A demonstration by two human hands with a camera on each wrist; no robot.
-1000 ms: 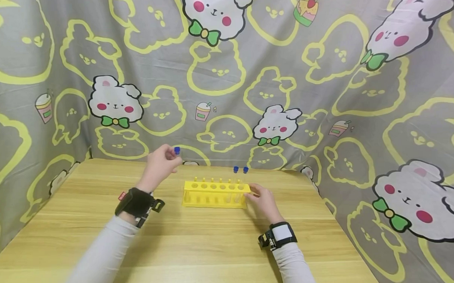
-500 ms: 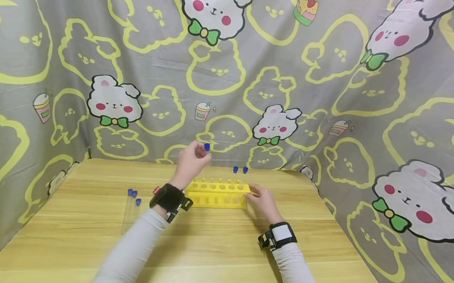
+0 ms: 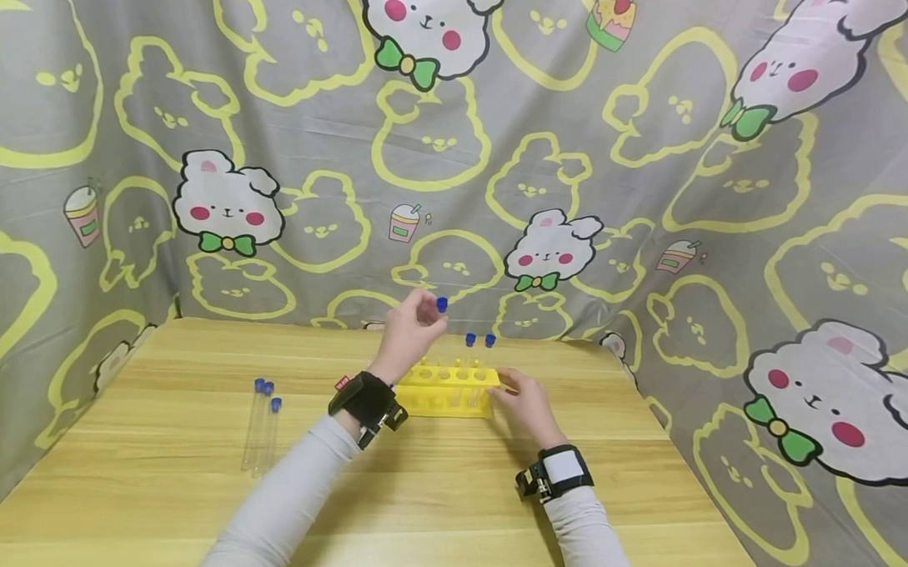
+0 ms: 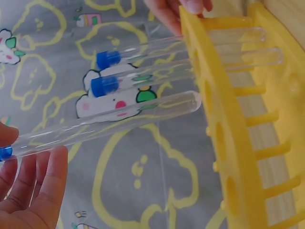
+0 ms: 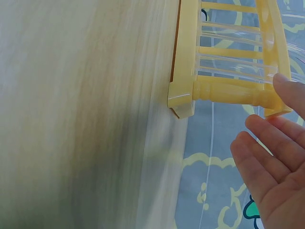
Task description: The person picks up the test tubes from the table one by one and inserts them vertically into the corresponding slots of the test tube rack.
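Centre of the head frame: left hand [image 3: 409, 331] pinches a clear glass test tube with a blue cap [image 3: 442, 304] near its capped end, held above the yellow plastic test tube rack [image 3: 446, 398]. Left wrist view shows the tube's [image 4: 105, 121] rounded bottom close to the rack's [image 4: 224, 143] top plate, not yet in a hole; fingers [image 4: 40, 191] curl round the cap end. Right hand [image 3: 524, 400] rests at the rack's right end, fingers fairly straight against the frame, steadying it, nothing grasped; right wrist view shows the fingers [image 5: 271, 167] beside the rack's corner post [image 5: 183, 98]. Two blue-capped tubes [image 3: 480, 343] already stand in the rack's right holes. Three more blue-capped tubes [image 3: 262, 419] lie flat at mid left on the wooden table [image 3: 431, 501]. Printed bunny cloth [image 3: 569, 146] fills the upper frame.

Risks, as judged: tube tip sits off the hole, so it could strike the plate and slip from the light pinch. It could also knock the two seated tubes just beside it. The rack may tip if the right hand eases off.
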